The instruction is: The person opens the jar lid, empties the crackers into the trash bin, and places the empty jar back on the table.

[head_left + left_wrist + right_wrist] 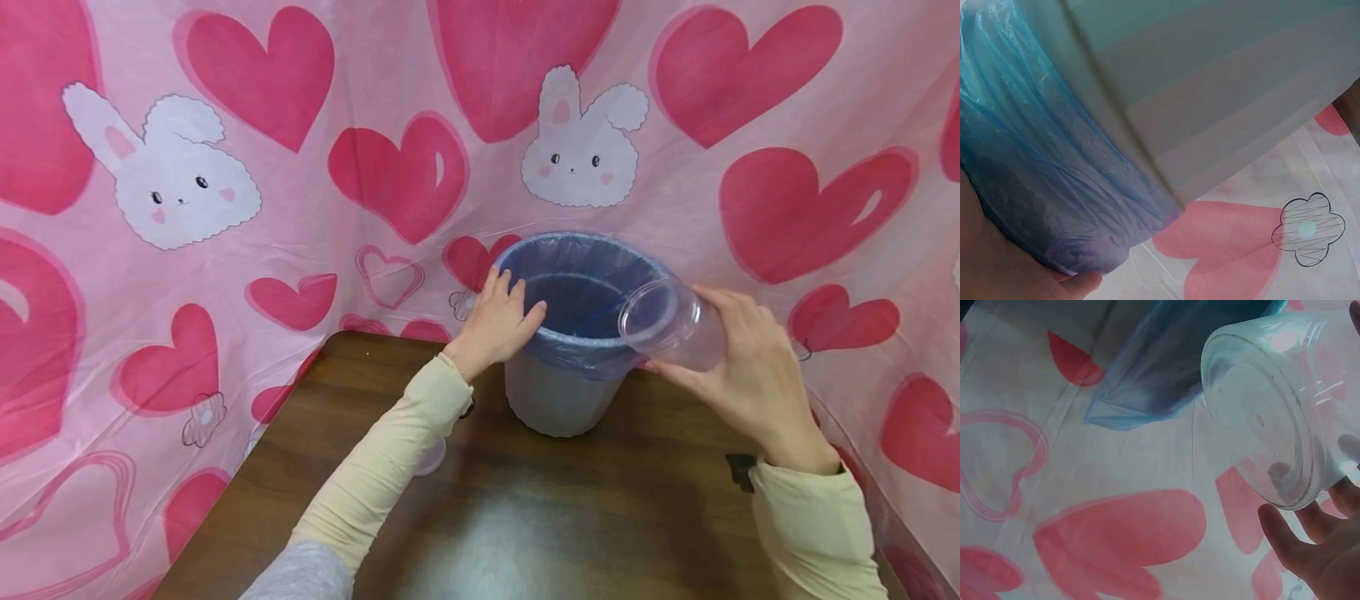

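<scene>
A grey bin [558,400] lined with a blue plastic bag [577,292] stands at the back of the brown table [525,517]. My left hand [504,315] grips the bin's left rim, thumb over the edge. The left wrist view shows the bag [1041,162] folded over the bin wall [1222,94] from close up. My right hand [731,354] holds a clear plastic container [667,321] on its side, its open mouth tipped over the bin's right rim. The right wrist view shows the container's base [1266,419] and my fingertips [1285,537] beneath it.
A pink cloth with hearts and rabbits [577,142] hangs close behind and around the table. A small clear round piece [432,458] lies on the table under my left forearm. A black mark [741,471] sits by my right wrist.
</scene>
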### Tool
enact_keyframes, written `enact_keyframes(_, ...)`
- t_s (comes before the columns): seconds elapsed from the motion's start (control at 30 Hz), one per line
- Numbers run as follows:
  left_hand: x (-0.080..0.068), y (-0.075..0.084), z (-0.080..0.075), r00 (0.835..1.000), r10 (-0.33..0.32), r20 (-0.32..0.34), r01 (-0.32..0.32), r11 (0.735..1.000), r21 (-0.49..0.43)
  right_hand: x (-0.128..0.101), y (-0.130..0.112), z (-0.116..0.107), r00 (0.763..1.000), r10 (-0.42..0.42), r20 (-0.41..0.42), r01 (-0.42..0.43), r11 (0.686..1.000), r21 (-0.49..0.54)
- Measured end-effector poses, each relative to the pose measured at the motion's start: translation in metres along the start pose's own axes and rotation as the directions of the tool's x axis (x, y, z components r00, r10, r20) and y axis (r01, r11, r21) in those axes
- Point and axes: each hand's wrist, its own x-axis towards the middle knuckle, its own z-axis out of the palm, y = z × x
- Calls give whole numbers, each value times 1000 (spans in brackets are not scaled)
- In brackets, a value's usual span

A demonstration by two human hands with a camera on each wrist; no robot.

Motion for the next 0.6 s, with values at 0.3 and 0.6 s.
enact_keyframes(0.3,0,0,0,1000,2,-2,-2,1000,-3,-11,-2,2,994,111,-15,-109,990,84)
enact_keyframes(0.6,1,-1,1,1000,4,-11,-4,1000,6,-22,-3,3,968,245,56,-251,950,183)
